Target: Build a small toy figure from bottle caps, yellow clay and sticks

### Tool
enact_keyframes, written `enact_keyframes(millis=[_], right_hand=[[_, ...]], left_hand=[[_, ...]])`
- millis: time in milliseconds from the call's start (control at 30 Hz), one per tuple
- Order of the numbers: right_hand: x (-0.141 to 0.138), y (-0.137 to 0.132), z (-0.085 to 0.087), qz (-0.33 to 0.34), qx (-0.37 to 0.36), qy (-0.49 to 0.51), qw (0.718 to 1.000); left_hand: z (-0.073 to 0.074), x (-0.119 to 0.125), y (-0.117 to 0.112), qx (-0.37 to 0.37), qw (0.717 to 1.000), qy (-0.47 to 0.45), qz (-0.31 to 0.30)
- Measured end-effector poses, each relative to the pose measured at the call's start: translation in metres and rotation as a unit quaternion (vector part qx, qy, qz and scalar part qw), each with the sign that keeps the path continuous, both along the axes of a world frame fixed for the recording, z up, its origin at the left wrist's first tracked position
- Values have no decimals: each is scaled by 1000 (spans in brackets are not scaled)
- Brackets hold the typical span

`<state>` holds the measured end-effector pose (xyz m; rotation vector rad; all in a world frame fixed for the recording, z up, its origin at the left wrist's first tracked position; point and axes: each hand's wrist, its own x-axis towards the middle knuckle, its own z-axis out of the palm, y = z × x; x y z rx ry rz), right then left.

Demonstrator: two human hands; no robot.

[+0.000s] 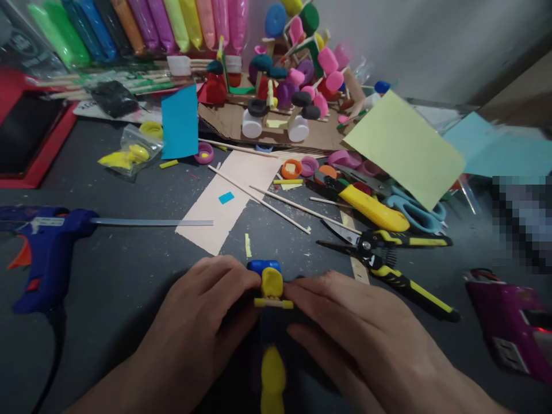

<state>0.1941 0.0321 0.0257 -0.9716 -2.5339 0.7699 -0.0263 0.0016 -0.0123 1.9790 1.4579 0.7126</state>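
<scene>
Between my hands is a small handmade toy model with a rounded yellow clay piece [272,282], a blue cylinder [264,266] behind it and a short yellow crossbar [273,303] in front. My left hand [198,322] has its fingers curled against the model's left side. From the other side, the fingertips of my right hand [357,328] press close to the yellow piece, the thumb lower down. A longer yellow lumpy piece [273,374] shows below, toward me; whether it joins the model I cannot tell. Fingers hide much of the model's underside.
A blue glue gun [56,247] lies at left, its glue stick over pink paper [233,190]. Wire cutters [366,247], a yellow utility knife [375,207] and blue-handled scissors [414,210] lie at right. Behind stand finished toy models on cardboard [314,137] and colored clay tubes [146,26].
</scene>
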Motion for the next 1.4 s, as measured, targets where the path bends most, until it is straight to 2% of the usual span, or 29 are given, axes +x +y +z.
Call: enact_keyframes(millis=[133, 233, 367, 567, 767, 1067, 1233, 1400], right_hand=[[1, 8, -3, -46, -41, 13, 998], [-2, 15, -7, -88, -110, 32, 989], [-5, 17, -10, -81, -204, 61, 974], [-8, 17, -10, -80, -228, 85, 967], [-7, 21, -13, -81, -288, 108, 948], [-7, 19, -12, -74, -268, 117, 953], [-6, 19, -8, -108, -223, 84, 965], [-6, 20, -5, -66, -180, 64, 979]], left_hand=[[1, 2, 1, -12, 999, 1, 32], [1, 4, 2, -23, 999, -9, 45], [0, 5, 0, -21, 998, -24, 47], [-3, 5, -4, -16, 998, -27, 56], [-1, 5, -2, -14, 998, -43, 42], [-3, 5, -2, -11, 998, -30, 48], [-2, 6, -3, -1, 998, -20, 58], [0, 6, -4, 22, 998, -10, 56]])
